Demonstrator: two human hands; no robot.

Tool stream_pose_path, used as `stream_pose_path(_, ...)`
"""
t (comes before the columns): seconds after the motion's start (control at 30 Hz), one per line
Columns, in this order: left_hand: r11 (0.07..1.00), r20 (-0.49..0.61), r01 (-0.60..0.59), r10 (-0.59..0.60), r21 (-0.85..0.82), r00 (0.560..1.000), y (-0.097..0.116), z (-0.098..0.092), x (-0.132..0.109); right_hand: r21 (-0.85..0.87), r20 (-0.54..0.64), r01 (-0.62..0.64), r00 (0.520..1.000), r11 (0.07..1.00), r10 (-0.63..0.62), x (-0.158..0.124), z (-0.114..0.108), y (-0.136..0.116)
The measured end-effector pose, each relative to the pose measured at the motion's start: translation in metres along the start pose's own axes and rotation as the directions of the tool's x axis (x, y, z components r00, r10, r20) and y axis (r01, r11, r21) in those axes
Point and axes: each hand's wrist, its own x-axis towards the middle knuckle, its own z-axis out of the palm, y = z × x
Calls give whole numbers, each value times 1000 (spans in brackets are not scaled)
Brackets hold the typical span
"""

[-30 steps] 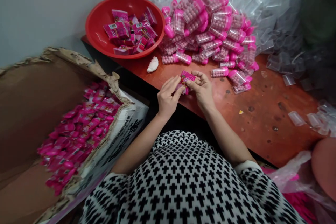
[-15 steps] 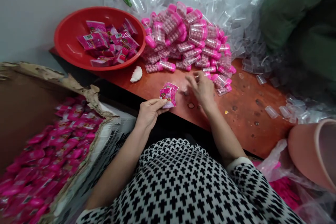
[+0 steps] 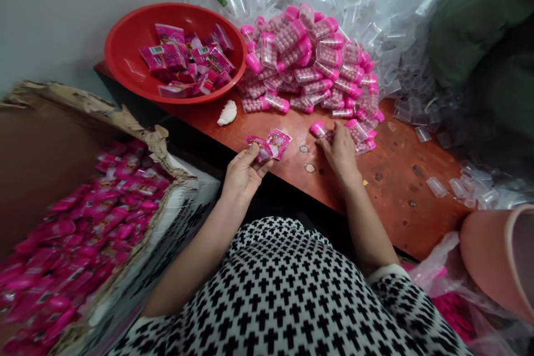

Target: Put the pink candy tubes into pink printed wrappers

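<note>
My left hand (image 3: 245, 173) pinches a small pink printed packet (image 3: 264, 150) over the table's front edge. A second pink packet (image 3: 280, 142) overlaps it on the right; whether my fingers hold that one too, I cannot tell. My right hand (image 3: 342, 154) is closed over a clear tube with a pink cap (image 3: 318, 129), filled with small pink balls, on the tabletop. Its cap points left out of the fingers, and the rest is partly hidden under them. Just behind lies a heap of similar filled tubes (image 3: 306, 75).
A red basin (image 3: 125, 75) of pink packets stands back left, near a white lump (image 3: 227, 113). An open carton (image 3: 142, 128) at left holds many filled pink packets. Empty clear tubes (image 3: 486, 189) lie at right, beside a pink bucket (image 3: 484, 247). A green-clothed person (image 3: 484, 28) is back right.
My right hand has come down and closed on a tube in front of the heap. In my left hand the packets have turned and spread apart. The view has shifted slightly.
</note>
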Motion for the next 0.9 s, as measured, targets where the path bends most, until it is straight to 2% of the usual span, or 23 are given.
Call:
stream_pose_path(0.1,997,-4,35,-36,-67,999,-4,5,-1,-38,61,-97,993,995,99,-8,-5,3)
stream_pose_path(0.17,991,-6,54,-55,-122,998,-7,9,-3,71,106,-152,984,986,144,-14,-7,-4)
stream_pose_path(0.2,987,-11,60,-62,-150,998,-8,10,-3,190,146,-187,976,964,161,-20,-8,-10)
stream_pose_path(0.27,977,-22,59,-65,-205,998,-10,12,-4,498,248,-272,954,824,165,-35,-8,-26)
stream_pose_path(0.33,967,-28,50,-59,-250,998,-11,13,-5,747,314,-334,940,575,137,-55,-8,-46)
stream_pose_path(0.4,960,-32,43,-54,-277,998,-12,13,-5,853,329,-341,939,394,100,-74,-6,-64)
stream_pose_path(0.47,955,-32,37,-48,-294,998,-14,14,-5,886,339,-337,940,319,50,-88,-2,-79)
stream_pose_path(0.57,952,7,29,-28,-306,1000,-19,15,-4,902,330,-316,944,295,5,-97,9,-90)
stream_pose_path(0.73,973,48,14,-4,-229,999,-24,18,-7,891,309,-302,950,339,35,-95,25,-93)
stream_pose_path(0.9,982,52,-80,91,-172,994,-27,21,-8,871,358,-348,933,346,36,-95,28,-93)
